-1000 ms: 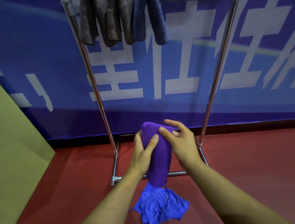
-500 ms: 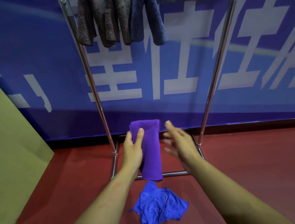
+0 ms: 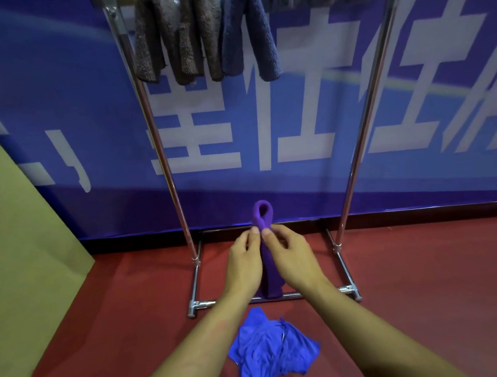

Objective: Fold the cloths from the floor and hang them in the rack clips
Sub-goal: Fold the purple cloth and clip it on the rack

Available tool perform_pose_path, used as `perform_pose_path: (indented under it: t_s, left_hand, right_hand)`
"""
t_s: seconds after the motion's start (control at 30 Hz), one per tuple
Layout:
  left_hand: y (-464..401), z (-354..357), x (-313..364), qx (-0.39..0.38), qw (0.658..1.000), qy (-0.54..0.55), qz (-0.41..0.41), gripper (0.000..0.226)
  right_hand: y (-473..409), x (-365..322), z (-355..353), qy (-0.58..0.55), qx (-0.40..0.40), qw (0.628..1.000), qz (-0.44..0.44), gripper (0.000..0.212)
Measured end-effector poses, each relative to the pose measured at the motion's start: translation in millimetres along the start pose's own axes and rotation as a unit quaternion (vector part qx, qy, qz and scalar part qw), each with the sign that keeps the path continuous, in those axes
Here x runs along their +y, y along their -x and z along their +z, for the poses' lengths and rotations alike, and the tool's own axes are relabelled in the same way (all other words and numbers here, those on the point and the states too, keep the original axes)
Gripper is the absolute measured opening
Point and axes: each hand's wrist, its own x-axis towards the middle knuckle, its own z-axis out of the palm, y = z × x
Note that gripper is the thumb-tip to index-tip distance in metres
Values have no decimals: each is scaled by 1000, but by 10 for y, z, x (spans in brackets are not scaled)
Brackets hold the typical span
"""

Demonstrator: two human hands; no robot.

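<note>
Fingertips of the left hand [image 3: 244,266] and right hand [image 3: 291,257] are pinching the purple cloth [image 3: 263,217] just below its top, where the fold is bulging into a small loop; the rest is hanging as a narrow folded strip between the 2 wrists, in front of the rack [image 3: 161,153]; a crumpled blue cloth [image 3: 272,356] is lying on the red floor [image 3: 428,293] below; 3 fuzzy cloths [image 3: 199,34] are hanging from the rack's top.
</note>
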Motion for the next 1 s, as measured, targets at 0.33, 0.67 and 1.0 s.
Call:
perform_pose_path:
  t_s: [0.33,0.67,1.0]
  left_hand:
    - [73,101,93,-10,997,64,-36,22]
    - [48,199,189,-15,989,-109,95,28]
    - [-456,341,1533,91,973,-115,179,21]
  right_hand:
    - [-3,52,-53,-4,21,1000,-16,27]
    - [-73,-13,-165,14,75,996,-54,22]
    - [-751,-973,-806,33,230,961,-150,30]
